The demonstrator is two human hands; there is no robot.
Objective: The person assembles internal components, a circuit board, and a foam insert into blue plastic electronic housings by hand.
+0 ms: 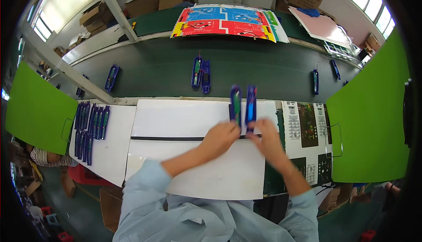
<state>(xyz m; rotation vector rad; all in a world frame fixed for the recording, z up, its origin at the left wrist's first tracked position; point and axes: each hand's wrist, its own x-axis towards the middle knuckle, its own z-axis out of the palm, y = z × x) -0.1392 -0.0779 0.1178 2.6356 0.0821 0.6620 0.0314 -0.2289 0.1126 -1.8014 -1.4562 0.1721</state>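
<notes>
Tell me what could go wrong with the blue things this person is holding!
The left hand grips the blue casing part with the green circuit board near its lower end, so it might slip and drop. The right hand holds the other blue casing part close beside it, so the two could bump. Any wires between them might get tugged, but blur hides whether there are any.

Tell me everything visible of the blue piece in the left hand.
The blue piece is long, narrow and plastic-looking, with a green strip inside; motion blur hides finer detail. The left hand grasps its near end; the far end points away from the person. In view it overlaps the white board; contact is unclear. A gap separates it from the similar piece on its right.
</notes>
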